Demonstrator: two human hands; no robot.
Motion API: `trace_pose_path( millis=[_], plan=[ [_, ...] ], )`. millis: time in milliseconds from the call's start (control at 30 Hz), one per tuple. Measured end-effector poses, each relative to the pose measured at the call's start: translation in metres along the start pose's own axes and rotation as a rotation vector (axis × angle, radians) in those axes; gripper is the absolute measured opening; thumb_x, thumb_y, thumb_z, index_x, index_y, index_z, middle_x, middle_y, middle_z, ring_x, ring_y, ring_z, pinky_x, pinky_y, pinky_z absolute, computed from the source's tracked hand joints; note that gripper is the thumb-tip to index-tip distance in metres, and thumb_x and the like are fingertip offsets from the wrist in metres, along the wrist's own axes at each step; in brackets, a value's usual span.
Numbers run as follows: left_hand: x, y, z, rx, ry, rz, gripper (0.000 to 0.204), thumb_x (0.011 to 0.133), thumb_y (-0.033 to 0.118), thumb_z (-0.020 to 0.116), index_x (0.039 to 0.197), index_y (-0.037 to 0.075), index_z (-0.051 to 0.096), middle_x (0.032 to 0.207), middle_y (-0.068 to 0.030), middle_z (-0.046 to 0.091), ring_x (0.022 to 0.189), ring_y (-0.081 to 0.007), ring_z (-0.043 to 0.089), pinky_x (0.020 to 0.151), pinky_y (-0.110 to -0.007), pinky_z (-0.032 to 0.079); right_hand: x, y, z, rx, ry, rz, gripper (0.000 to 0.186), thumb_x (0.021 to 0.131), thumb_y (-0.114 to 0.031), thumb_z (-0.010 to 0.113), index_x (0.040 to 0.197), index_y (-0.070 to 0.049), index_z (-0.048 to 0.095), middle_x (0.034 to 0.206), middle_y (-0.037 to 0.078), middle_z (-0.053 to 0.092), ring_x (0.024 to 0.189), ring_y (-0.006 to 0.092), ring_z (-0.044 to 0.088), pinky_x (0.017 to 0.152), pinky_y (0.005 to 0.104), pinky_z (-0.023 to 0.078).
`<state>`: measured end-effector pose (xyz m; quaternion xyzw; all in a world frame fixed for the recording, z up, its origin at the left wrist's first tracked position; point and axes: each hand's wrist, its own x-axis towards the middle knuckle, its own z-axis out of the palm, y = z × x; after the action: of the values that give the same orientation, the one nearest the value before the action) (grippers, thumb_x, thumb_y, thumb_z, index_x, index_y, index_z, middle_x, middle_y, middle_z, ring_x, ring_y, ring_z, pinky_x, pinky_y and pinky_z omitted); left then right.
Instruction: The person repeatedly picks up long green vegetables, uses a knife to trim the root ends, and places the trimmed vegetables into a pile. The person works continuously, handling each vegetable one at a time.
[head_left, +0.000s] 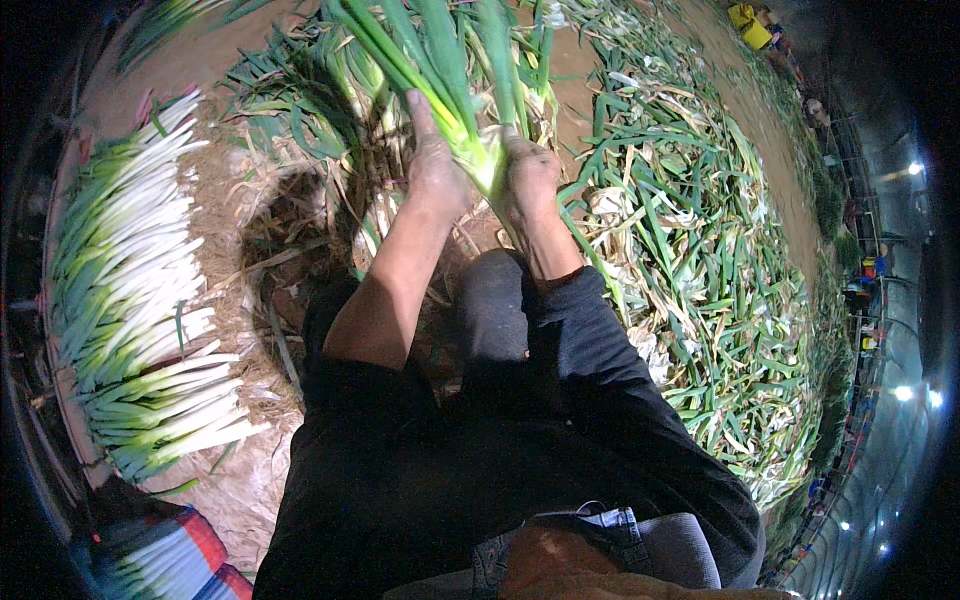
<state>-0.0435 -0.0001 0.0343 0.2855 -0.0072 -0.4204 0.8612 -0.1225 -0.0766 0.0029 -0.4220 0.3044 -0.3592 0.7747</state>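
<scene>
In front of me both hands are on a large green onion [480,160], its pale yellow-green stem pointing down toward my knees and its green leaves fanning away at the top. My left hand [437,170] is closed against the left side of the leaves, thumb pointing up along them. On the other side my right hand [530,175] is closed round a leaf part that splits off to the right; the leaves above it are blurred. Behind the hands lie more untrimmed green onions [355,75], partly hidden by the held one.
To the left, a long row of cleaned green onions [145,260] lies with white ends toward me. Stripped leaves [700,260] form a wide heap on the right. A red, white and blue package of green onions [175,555] is at the lower left. Roots and soil [225,220] border the row.
</scene>
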Motion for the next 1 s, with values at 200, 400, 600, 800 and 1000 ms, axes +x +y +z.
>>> trace_pose_path(
  millis=[200,400,600,800,1000],
  plan=[
    [0.037,0.026,-0.034,-0.153,0.050,0.169,0.079,0.076,0.082,0.042,0.105,0.009,0.047,0.081,-0.0102,0.050,0.071,-0.0210,0.053,0.076,-0.050,0.049,0.014,-0.008,-0.093,0.249,0.351,0.105,0.023,0.101,-0.018,0.039,0.115,-0.002,0.048,0.087,0.007,0.054,0.073,0.0189,0.054,0.073,0.0330,0.048],
    [0.046,0.028,-0.026,-0.440,0.064,0.142,0.073,0.064,0.082,0.056,0.080,0.011,0.050,0.064,-0.0015,0.047,0.053,-0.0199,0.048,0.080,-0.053,0.048,-0.009,-0.058,-0.095,-0.593,-0.041,0.031,0.046,0.088,-0.033,0.066,0.115,0.003,0.059,0.099,0.010,0.064,0.093,0.0200,0.060,0.085,0.0325,0.047],
    [0.027,0.003,-0.008,-0.335,-0.093,0.007,0.081,0.082,0.080,0.029,0.103,0.004,0.048,0.071,-0.0087,0.053,0.074,-0.0263,0.057,0.094,-0.053,0.046,-0.017,-0.073,0.000,-0.807,-0.634,0.229,0.071,0.079,-0.043,0.074,0.129,0.002,0.050,0.096,0.013,0.067,0.092,0.0240,0.064,0.082,0.0333,0.050],
    [0.015,0.007,-0.009,0.601,-0.020,0.280,0.050,0.087,0.036,0.068,0.115,-0.001,0.050,0.101,-0.0121,0.061,0.092,-0.0230,0.060,0.085,-0.042,0.048,-0.010,-0.048,-0.016,-0.986,-0.406,-0.260,0.060,0.080,-0.043,0.073,0.119,0.000,0.059,0.087,0.011,0.068,0.072,0.0194,0.064,0.069,0.0322,0.051],
    [0.024,-0.003,-0.018,0.250,-0.007,0.137,0.033,0.085,0.015,0.069,0.108,-0.003,0.055,0.102,-0.0124,0.062,0.095,-0.0241,0.061,0.084,-0.042,0.047,-0.010,-0.041,-0.025,-0.882,-0.233,-0.165,0.039,0.089,-0.038,0.065,0.100,0.000,0.068,0.071,0.001,0.062,0.061,0.0075,0.051,0.055,0.0256,0.042]
  ],
)
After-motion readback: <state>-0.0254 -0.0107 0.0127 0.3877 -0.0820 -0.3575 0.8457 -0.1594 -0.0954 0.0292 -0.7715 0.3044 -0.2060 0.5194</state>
